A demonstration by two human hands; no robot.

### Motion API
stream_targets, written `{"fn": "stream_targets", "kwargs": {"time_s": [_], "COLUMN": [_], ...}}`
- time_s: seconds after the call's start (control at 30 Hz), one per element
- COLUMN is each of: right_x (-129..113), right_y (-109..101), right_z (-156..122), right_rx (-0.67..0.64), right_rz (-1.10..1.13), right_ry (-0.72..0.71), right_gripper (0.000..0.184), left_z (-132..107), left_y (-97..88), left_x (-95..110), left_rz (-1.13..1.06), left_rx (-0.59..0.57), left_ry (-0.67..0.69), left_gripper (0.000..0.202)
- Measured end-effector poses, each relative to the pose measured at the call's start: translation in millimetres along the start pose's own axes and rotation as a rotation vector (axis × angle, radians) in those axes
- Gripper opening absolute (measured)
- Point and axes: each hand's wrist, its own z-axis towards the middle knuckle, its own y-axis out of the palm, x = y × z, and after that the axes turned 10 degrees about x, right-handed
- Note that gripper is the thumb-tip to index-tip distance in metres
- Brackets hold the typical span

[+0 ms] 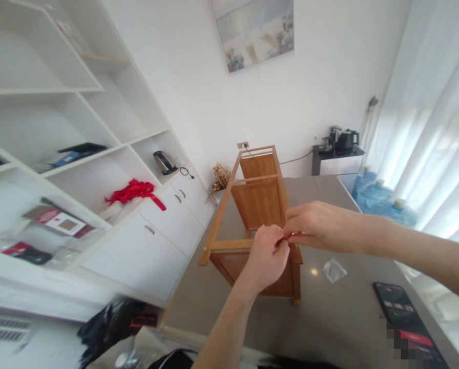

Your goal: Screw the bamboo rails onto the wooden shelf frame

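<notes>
A small bamboo rack (pixel 252 205) lies on its side on a grey table (pixel 329 318). Both my hands meet just above its near end. My left hand (pixel 266 256) is closed in a pinch, and my right hand (pixel 321 225) pinches the same spot from the right. Between the fingertips sits a small thin red-tipped item (pixel 294 234) that I cannot make out clearly.
A small clear plastic bag (pixel 334 270) lies on the table right of the rack, and a dark phone (pixel 396 305) near the right edge. White shelves and cabinets (pixel 137 246) stand to the left, holding a red ribbon (pixel 133 192). A kettle stand (pixel 339 154) and water bottles (pixel 383 202) sit beyond.
</notes>
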Motion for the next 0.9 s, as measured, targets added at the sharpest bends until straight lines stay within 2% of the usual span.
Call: {"fn": "stream_targets", "kwargs": {"time_s": [0.23,0.57,0.73,0.9], "right_x": [6.7,16.9,20.7,22.3], "right_y": [-2.8,16.3,16.9,18.0], "right_z": [-3.2,-8.6,-12.6,-13.5], "right_rx": [-0.059,0.105,0.098,0.13], "right_rz": [0.113,0.136,0.112,0.094], "right_ry": [-0.064,-0.079,-0.166,-0.179], "right_gripper": [0.023,0.028,0.028,0.03], "left_z": [-0.2,-1.8,-2.9,-4.2], "left_y": [1.9,1.9,3.1,2.4], "left_x": [-2.1,-1.5,-0.1,-1.0], "left_rz": [0.012,0.035,0.044,0.016], "left_rx": [0.012,0.006,0.003,0.001], "left_ry": [0.021,0.018,0.029,0.039], "left_gripper": [0.016,0.017,0.018,0.024]}}
